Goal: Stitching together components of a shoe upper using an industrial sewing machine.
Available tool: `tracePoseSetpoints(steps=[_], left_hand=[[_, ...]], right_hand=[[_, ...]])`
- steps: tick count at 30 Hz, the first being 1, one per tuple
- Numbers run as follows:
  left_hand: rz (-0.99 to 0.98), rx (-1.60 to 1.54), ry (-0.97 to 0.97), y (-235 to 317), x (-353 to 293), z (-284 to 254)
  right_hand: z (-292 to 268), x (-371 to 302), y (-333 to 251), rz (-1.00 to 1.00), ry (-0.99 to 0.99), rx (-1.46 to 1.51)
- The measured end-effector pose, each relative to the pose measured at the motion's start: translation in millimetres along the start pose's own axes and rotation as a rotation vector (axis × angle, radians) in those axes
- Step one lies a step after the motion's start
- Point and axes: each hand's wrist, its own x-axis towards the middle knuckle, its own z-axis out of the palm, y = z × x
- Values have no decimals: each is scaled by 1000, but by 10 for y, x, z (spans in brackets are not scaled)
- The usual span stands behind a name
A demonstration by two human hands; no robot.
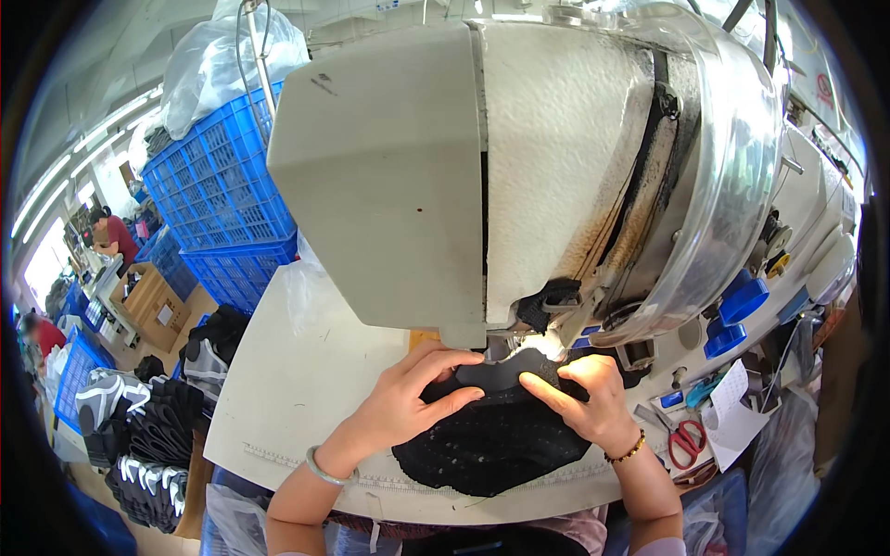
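A black fabric piece (491, 449) lies on the pale sewing machine table, with a smooth dark grey panel (502, 375) along its far edge, under the lit needle area. My left hand (403, 394) grips the left end of the panel, thumb on the near side and fingers at the far side. My right hand (593, 403) holds the right part of it, thumb laid on the panel and fingers bent at the edge. The needle area is partly hidden behind the large sewing machine head (389, 176).
Red-handled scissors (686, 443) and white paper (737, 412) lie at the right. Blue crates (218, 176) stand at the back left. Stacked black and grey shoe pieces (148, 417) sit left of the table (278, 398). A person in red (116, 236) is farther off.
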Motion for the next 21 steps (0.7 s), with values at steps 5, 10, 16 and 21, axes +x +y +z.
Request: tracePoseSetpoints(steps=[5, 10, 16, 21], left_hand=[[-21, 4, 13, 48, 13, -34], [-148, -196, 52, -14, 44, 49], [-226, -185, 39, 48, 34, 26], [-260, -157, 22, 77, 47, -7]], right_hand=[[-4, 33, 7, 6, -21, 33], [-41, 39, -3, 69, -84, 76], [-4, 9, 6, 14, -33, 45], [-2, 15, -2, 18, -20, 47]])
